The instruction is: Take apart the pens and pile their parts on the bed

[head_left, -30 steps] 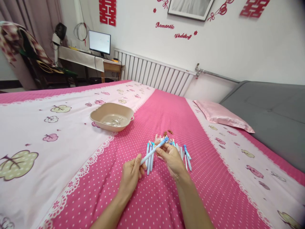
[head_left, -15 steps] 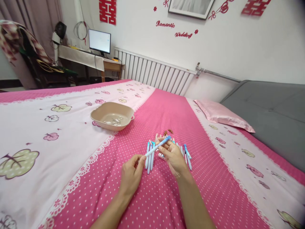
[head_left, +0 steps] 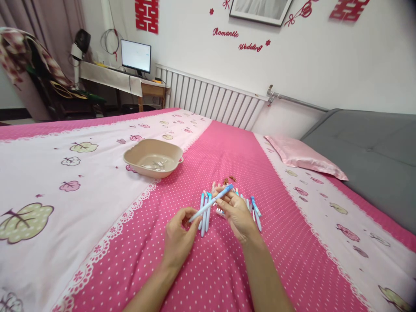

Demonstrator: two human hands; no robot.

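A light-blue pen with a darker blue cap end slants upward to the right between my two hands. My right hand pinches it near the capped end. At its lower end, the thumb and fingers of my left hand close loosely around the pale tip, with the thumb lying below the barrel. Just behind it, several blue pens lie side by side on the pink dotted bedspread. More pens lie right of my right hand, which partly hides the pile.
A beige plastic basin with small pale pieces inside sits left of the pens. Small brown bits lie beyond the pile. A pink pillow rests at the right by a grey headboard. A desk with a monitor stands at the back left.
My left thumb has shifted down off the pen's lower end, so more of the pale tip shows. My right hand and the pen's capped end have barely moved.
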